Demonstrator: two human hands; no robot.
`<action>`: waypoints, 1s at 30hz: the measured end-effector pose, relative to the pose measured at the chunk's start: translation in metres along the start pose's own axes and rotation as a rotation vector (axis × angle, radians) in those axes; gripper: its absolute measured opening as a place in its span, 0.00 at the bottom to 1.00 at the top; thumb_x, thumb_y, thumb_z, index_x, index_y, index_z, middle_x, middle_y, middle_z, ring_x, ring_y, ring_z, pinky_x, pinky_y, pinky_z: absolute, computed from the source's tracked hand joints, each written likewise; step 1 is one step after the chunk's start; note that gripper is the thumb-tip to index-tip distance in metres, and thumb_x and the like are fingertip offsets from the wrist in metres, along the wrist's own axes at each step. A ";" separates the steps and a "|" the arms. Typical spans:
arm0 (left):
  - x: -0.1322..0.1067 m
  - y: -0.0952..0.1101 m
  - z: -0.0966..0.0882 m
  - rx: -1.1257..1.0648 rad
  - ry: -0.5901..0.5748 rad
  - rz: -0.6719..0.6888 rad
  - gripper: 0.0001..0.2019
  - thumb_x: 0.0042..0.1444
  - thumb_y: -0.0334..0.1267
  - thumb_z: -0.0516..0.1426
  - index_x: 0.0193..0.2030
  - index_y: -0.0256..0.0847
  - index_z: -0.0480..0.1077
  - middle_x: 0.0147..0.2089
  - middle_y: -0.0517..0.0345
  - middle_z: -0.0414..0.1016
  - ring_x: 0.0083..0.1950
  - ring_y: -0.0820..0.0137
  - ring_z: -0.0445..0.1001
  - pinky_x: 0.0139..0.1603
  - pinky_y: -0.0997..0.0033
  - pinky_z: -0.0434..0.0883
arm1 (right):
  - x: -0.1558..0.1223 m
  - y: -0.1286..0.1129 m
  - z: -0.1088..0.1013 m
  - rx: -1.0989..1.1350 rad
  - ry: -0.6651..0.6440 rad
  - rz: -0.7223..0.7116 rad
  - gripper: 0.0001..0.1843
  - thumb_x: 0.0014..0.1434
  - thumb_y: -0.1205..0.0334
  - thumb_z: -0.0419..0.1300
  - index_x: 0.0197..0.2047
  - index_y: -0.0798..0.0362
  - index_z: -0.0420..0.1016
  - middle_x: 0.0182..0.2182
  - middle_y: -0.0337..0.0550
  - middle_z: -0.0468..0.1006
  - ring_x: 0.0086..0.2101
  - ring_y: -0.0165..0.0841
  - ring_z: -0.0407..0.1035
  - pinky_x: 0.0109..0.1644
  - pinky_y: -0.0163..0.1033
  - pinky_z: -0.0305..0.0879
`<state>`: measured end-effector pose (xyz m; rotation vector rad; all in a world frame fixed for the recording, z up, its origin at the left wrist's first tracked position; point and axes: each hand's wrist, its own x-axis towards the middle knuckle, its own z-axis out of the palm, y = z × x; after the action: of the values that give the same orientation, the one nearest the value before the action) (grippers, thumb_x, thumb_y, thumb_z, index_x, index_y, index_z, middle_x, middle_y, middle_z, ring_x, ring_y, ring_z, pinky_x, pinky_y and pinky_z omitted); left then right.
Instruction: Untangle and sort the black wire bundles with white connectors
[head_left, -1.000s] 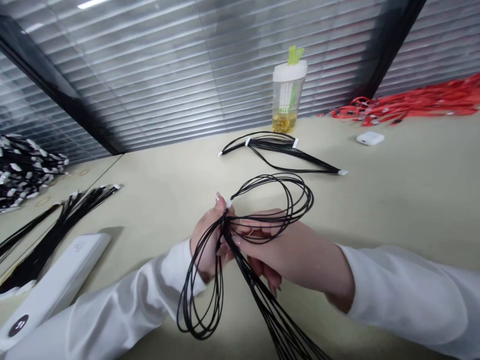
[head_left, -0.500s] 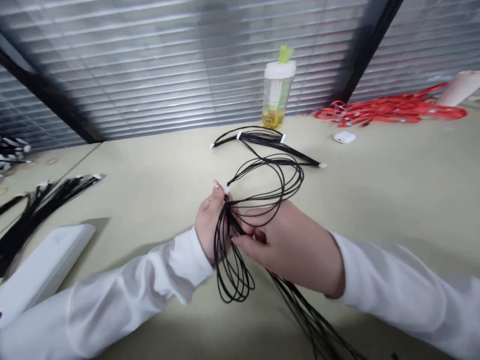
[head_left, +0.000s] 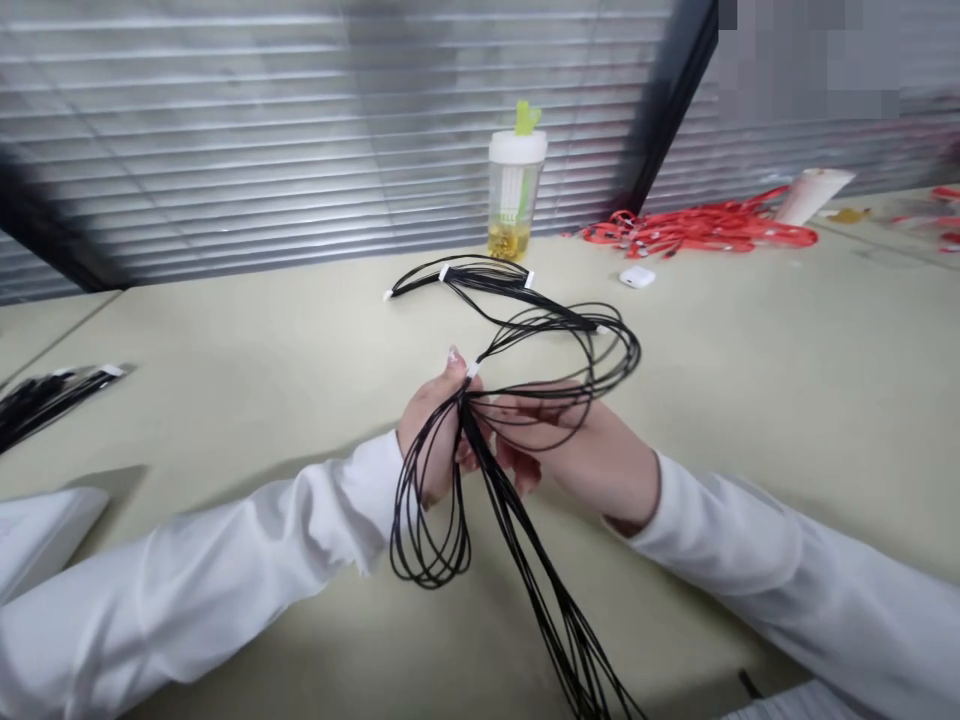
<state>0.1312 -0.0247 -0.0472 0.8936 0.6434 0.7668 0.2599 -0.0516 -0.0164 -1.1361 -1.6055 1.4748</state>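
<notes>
A black wire harness (head_left: 517, 515) with a white connector (head_left: 472, 370) is bunched in front of me. My left hand (head_left: 439, 420) is closed round its middle, the thumb up beside the connector. One set of loops hangs below that grip, another bows out to the right, and a long tail runs down toward the lower edge. My right hand (head_left: 592, 455) is closed on the wires just right of the grip, its fingertips partly hidden behind them. Another black wire harness (head_left: 487, 275) with white connectors lies on the table beyond both hands.
Behind the harness stands a clear bottle (head_left: 514, 195) with a green-topped lid. Red lanyards (head_left: 697, 230), a white cup (head_left: 814, 195) and a small white case (head_left: 637, 277) are at right. More black wires (head_left: 45, 405) and a white box (head_left: 45, 535) lie left.
My right hand has shifted from the harness tail up to the wires beside the left hand's grip. The tail now hangs freely between the hands. The view has swung right.
</notes>
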 end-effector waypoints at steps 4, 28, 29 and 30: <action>-0.002 -0.003 0.000 -0.018 0.139 -0.003 0.25 0.51 0.60 0.48 0.18 0.39 0.56 0.11 0.58 0.61 0.12 0.69 0.64 0.10 0.76 0.56 | -0.004 -0.002 0.004 -0.100 -0.006 0.010 0.17 0.59 0.58 0.49 0.22 0.57 0.58 0.20 0.38 0.67 0.19 0.22 0.61 0.26 0.30 0.62; -0.007 0.003 0.010 -0.012 0.215 -0.097 0.26 0.52 0.61 0.46 0.18 0.39 0.52 0.09 0.64 0.49 0.07 0.79 0.49 0.09 0.80 0.45 | -0.003 0.014 0.003 0.079 -0.121 -0.027 0.14 0.58 0.55 0.50 0.28 0.58 0.60 0.21 0.39 0.65 0.19 0.25 0.63 0.22 0.30 0.61; -0.007 0.003 0.010 -0.019 0.218 -0.098 0.26 0.52 0.60 0.46 0.18 0.39 0.52 0.09 0.64 0.49 0.07 0.79 0.48 0.08 0.80 0.45 | -0.004 0.014 0.003 0.096 -0.125 -0.027 0.14 0.58 0.55 0.50 0.28 0.58 0.60 0.21 0.38 0.64 0.19 0.25 0.64 0.22 0.30 0.61; -0.007 0.003 0.012 -0.025 0.223 -0.096 0.26 0.52 0.60 0.46 0.18 0.39 0.52 0.09 0.65 0.49 0.07 0.79 0.48 0.08 0.80 0.44 | -0.004 0.014 0.003 0.099 -0.127 -0.030 0.14 0.58 0.55 0.50 0.28 0.58 0.60 0.20 0.38 0.64 0.19 0.26 0.64 0.22 0.30 0.61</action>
<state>0.1346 -0.0343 -0.0374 0.7539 0.8654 0.7928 0.2611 -0.0566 -0.0303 -0.9770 -1.6074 1.6158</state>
